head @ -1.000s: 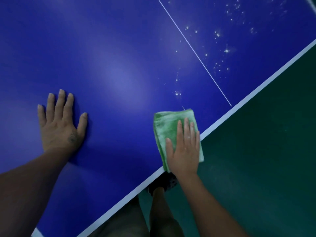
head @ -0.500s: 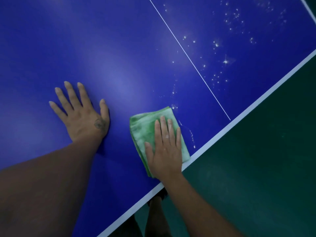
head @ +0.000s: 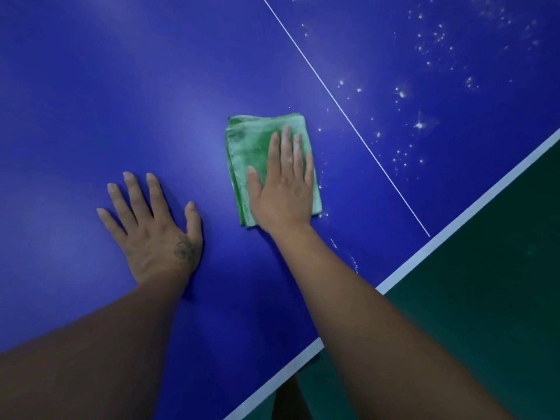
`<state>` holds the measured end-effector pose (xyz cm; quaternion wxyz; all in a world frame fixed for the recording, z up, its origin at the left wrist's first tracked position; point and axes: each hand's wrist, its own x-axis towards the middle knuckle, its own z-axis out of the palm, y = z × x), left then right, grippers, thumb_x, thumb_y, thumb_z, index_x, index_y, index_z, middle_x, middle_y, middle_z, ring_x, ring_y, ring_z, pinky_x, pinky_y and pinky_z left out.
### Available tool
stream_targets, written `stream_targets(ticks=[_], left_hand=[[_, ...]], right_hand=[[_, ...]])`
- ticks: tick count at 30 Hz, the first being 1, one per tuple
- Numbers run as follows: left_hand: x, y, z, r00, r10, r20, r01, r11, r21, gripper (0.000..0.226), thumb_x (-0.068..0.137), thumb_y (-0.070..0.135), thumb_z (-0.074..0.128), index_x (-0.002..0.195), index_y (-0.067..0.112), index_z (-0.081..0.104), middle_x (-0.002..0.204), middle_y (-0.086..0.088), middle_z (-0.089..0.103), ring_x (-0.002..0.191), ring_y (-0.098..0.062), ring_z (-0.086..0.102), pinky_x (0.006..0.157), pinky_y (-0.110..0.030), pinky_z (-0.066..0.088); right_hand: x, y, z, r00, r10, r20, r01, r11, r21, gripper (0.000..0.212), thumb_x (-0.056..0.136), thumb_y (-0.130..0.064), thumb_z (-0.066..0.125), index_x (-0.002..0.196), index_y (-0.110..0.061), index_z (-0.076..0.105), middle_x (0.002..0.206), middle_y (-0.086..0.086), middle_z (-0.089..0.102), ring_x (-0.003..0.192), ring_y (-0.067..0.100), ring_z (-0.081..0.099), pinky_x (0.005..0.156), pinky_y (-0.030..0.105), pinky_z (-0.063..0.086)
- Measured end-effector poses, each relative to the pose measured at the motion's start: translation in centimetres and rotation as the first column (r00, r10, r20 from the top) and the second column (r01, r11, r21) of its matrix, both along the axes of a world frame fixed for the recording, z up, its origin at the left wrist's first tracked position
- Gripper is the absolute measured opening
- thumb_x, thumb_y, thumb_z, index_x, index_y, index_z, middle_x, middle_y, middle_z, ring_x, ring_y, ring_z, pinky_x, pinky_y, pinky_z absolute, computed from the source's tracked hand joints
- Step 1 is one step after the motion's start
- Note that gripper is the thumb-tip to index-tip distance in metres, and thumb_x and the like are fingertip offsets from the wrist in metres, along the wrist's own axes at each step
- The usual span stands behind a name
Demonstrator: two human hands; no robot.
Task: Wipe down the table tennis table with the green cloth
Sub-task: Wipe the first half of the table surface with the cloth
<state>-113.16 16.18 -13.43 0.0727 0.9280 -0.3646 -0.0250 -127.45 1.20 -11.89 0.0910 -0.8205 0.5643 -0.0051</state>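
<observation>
Mid-wipe. The table tennis table [head: 121,86] filled my view; the green cloth [head: 248,147] lay folded flat under my right hand [head: 281,192], fingers straight, pressing. My left hand [head: 154,234] rested splayed beside it. White specks [head: 418,125] lay beyond the right fingertips: I judged the next stroke must push there.

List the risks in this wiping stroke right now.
The flat right hand only presses the folded green cloth, with no grip, so the cloth may bunch or slip out. White specks beyond the thin white line on the blue table tennis table may be missed or just smeared.
</observation>
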Motion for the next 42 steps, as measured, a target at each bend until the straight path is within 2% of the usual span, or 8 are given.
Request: stream_targets(ticks=[5,9,12,16,24,28,35,42], left_hand=[[0.0,-0.1,0.1,1.000,-0.005,-0.010,0.004,1.000,-0.011,0.084,0.104,0.060,0.033,0.173,0.013,0.020,0.181,-0.015,0.008,0.167,-0.040,0.002,0.133,-0.066,0.001],[0.2,0.0,-0.2,1.000,0.002,-0.007,-0.003,1.000,-0.017,0.085,0.103,0.060,0.035,0.172,0.012,0.022,0.181,-0.016,0.010,0.167,-0.039,0.002,0.133,-0.066,0.002],[0.2,0.1,-0.3,1.000,0.007,-0.003,-0.007,1.000,-0.019,0.085,0.103,0.059,0.036,0.172,0.012,0.022,0.181,-0.015,0.009,0.168,-0.039,0.001,0.133,-0.066,0.003],[0.1,0.0,-0.3,1.000,-0.002,-0.002,0.002,1.000,-0.007,0.085,0.103,0.059,0.035,0.172,0.012,0.022,0.181,-0.014,0.008,0.168,-0.039,0.001,0.133,-0.066,0.002],[0.2,0.1,-0.6,0.999,-0.010,0.035,0.010,1.000,0.001,0.084,0.104,0.059,0.036,0.173,0.012,0.022,0.181,-0.014,0.009,0.168,-0.039,0.002,0.133,-0.066,0.004],[0.2,0.2,-0.6,0.999,-0.012,0.033,0.012,1.000,-0.011,0.084,0.104,0.058,0.037,0.172,0.012,0.023,0.181,-0.015,0.011,0.168,-0.039,0.004,0.133,-0.065,0.003],[0.0,0.1,-0.5,1.000,-0.012,0.019,0.013,0.999,-0.031,0.084,0.103,0.058,0.037,0.172,0.012,0.024,0.180,-0.016,0.013,0.167,-0.040,0.004,0.133,-0.066,0.003],[0.0,0.1,-0.2,1.000,-0.006,-0.005,0.006,0.999,-0.035,0.084,0.104,0.058,0.037,0.172,0.012,0.023,0.181,-0.015,0.010,0.168,-0.039,0.002,0.133,-0.066,0.003]], right_hand=[[-4.7,3.0,1.1,0.985,0.166,-0.041,-0.166,0.986,0.020,0.082,0.109,-0.063,0.034,0.175,-0.017,0.012,0.183,0.004,-0.001,0.169,0.022,-0.002,0.137,0.043,0.005],[-7.4,3.7,1.4,0.959,0.279,-0.047,-0.279,0.960,0.017,0.092,0.104,-0.076,0.038,0.173,-0.018,0.021,0.184,-0.001,-0.004,0.169,0.022,0.005,0.131,0.045,0.021],[-8.3,1.5,1.5,0.896,0.443,-0.007,-0.443,0.895,-0.039,0.093,0.104,-0.075,0.047,0.171,-0.012,0.030,0.183,0.000,0.007,0.169,0.022,0.008,0.134,0.044,0.015],[-6.5,-1.9,0.8,0.793,0.608,0.019,-0.607,0.793,-0.038,0.098,0.103,-0.072,0.053,0.170,-0.006,0.028,0.181,0.008,0.017,0.169,0.027,0.008,0.136,0.055,0.015],[4.6,-8.1,0.2,0.965,0.264,0.003,-0.264,0.964,-0.033,0.100,0.103,-0.077,0.036,0.173,-0.009,0.017,0.183,0.010,0.006,0.169,0.031,0.002,0.136,0.051,0.002],[6.7,-10.6,0.2,0.995,0.102,-0.004,-0.102,0.995,-0.022,0.100,0.103,-0.081,0.027,0.174,-0.012,0.013,0.183,0.008,0.002,0.169,0.029,-0.002,0.136,0.050,0.000],[0.9,-10.4,0.6,0.999,-0.053,-0.004,0.053,0.999,-0.006,0.099,0.103,-0.080,0.025,0.174,-0.013,0.012,0.183,0.006,-0.002,0.169,0.026,-0.005,0.136,0.048,-0.003],[-9.4,-2.7,0.4,0.981,-0.189,-0.030,0.188,0.981,-0.045,0.095,0.106,-0.077,0.032,0.173,-0.011,0.017,0.183,0.007,0.005,0.170,0.026,-0.002,0.137,0.050,0.003]])
